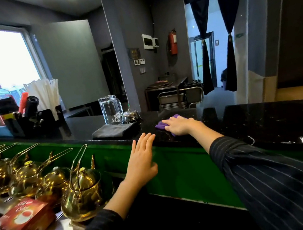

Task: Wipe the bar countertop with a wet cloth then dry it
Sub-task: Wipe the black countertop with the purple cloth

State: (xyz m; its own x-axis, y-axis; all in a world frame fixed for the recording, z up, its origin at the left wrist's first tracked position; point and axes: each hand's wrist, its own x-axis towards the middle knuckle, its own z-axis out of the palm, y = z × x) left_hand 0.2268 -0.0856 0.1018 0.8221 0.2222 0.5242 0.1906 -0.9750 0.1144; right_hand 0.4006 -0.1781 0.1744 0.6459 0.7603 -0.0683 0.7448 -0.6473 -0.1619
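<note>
The black speckled bar countertop (254, 121) runs across the middle of the view above a green front panel. My right hand (179, 126) lies flat on a purple cloth (161, 125) and presses it onto the counter near the front edge. My left hand (143, 159) is open with fingers apart, fingertips at the counter's near edge, holding nothing. A folded dark grey cloth (113, 131) lies on the counter to the left of the purple one.
An upturned glass pitcher (110, 109) and a metal service bell (131, 115) stand behind the grey cloth. A black caddy with straws (35, 111) is at the far left. Several brass teapots (80, 185) and a red tea box (27, 216) sit on the lower shelf.
</note>
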